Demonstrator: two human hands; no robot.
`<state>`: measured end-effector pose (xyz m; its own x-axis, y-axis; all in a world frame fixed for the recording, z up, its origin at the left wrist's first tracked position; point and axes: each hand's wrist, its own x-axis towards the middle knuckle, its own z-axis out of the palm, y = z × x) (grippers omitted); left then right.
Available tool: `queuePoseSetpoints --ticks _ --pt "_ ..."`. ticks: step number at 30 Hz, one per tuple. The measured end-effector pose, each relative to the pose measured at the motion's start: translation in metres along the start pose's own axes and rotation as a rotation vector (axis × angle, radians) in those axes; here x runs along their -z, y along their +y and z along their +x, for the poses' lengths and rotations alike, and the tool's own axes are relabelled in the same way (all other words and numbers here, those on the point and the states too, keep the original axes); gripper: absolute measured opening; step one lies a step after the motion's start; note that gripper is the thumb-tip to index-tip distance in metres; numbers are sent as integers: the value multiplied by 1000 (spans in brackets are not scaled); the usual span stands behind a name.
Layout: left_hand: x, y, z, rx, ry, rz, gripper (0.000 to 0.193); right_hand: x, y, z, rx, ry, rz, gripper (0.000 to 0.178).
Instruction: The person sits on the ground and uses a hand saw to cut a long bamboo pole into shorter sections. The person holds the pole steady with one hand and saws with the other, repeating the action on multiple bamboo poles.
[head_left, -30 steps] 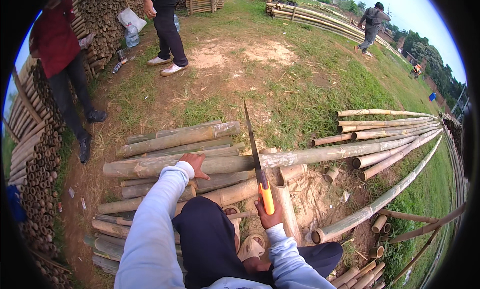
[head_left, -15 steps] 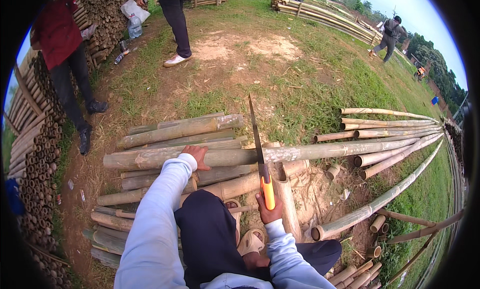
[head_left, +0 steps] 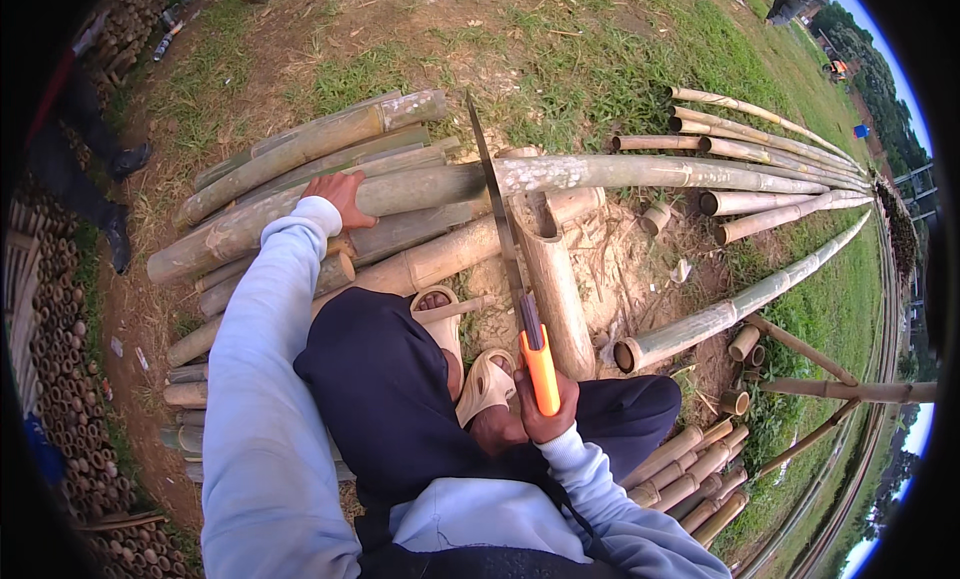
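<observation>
A long greenish bamboo pole lies crosswise in front of me. My left hand presses down on its left part, fingers wrapped over the top. In my right hand, close to my right knee, is the orange handle of a handsaw. The saw's long dark blade points away from me and crosses the pole to the right of my left hand. How deep its teeth sit in the bamboo I cannot tell. Under the pole, by the blade, a thick bamboo length with a hollowed end slants toward me.
Cut bamboo pieces lie beneath and beyond the pole at left. Longer poles fan out at right, with one curved pole nearer. Short pieces are piled by my right knee. A person's dark shoes stand at far left.
My right hand has drawn the saw back toward my body, so more blade shows on the near side of the pole. My left hand keeps its hold. The view has tipped downward.
</observation>
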<state>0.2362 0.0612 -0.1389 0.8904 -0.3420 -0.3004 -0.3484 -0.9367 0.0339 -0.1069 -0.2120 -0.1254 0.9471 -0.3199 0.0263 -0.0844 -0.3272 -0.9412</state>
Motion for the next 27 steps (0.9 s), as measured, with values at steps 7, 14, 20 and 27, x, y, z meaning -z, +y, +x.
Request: queuePoseSetpoints --ticks 7,14,20,27 --pt "-1 -3 -1 -23 35 -11 92 -24 17 50 -65 21 104 24" --pt "0 -10 -1 23 -21 -7 90 14 0 -17 5 7 21 23" --pt "-9 -10 13 10 54 3 94 -39 -3 120 56 31 -5 22" --pt "-3 -6 1 8 66 40 89 -44 28 109 47 30 68 22"
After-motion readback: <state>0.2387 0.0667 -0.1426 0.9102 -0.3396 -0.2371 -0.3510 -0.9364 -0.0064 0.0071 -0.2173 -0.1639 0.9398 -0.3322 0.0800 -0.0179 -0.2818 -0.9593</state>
